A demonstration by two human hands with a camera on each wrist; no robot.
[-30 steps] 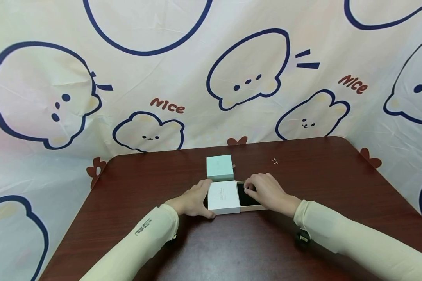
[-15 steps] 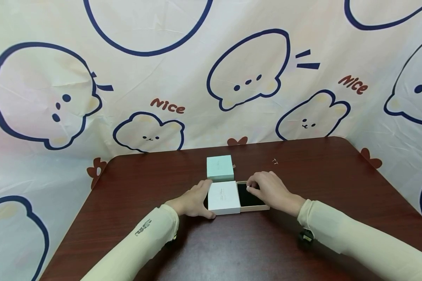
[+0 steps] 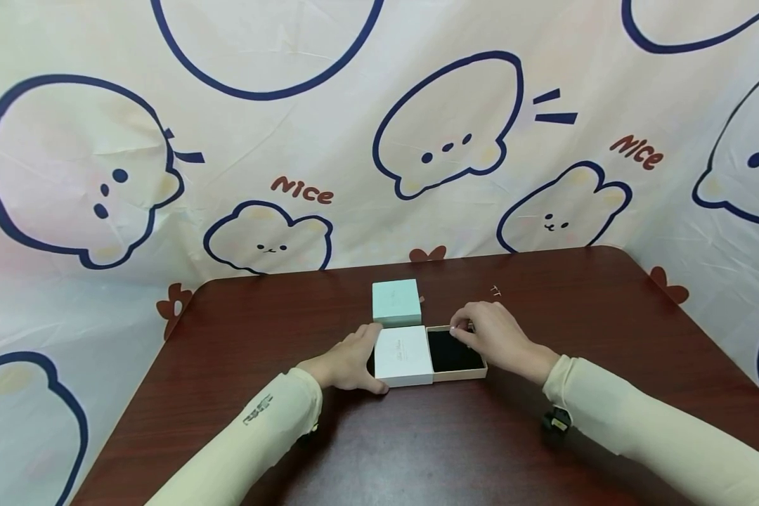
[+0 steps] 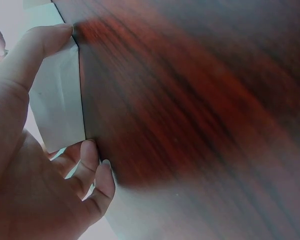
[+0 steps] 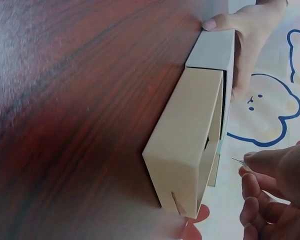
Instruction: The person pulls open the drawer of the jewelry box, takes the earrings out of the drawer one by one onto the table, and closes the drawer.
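Observation:
My left hand (image 3: 353,360) grips the left end of a white slide-out box (image 3: 403,353), thumb at the near side and fingers at the far side. Out of its right end sticks the drawer (image 5: 177,117), beige outside, with a black pad (image 3: 452,350) inside. Over the drawer's far edge, my right hand (image 3: 493,336) pinches a tiny earring (image 5: 238,161) between thumb and forefinger. Its thin metal pin points out past the fingertips; the rest is mostly hidden by them. A short ribbon tab (image 5: 178,204) hangs on the drawer's end.
Right behind the white box stands a mint-green box (image 3: 396,301) with a small tab at its right. Two tiny metal pieces (image 3: 495,290) lie farther back on the brown table (image 3: 379,450). A patterned cloth (image 3: 354,140) hangs behind the table.
My right hand has moved right and slightly away from me, keeping its pinch and uncovering more of the black pad. The left hand and both boxes have stayed put.

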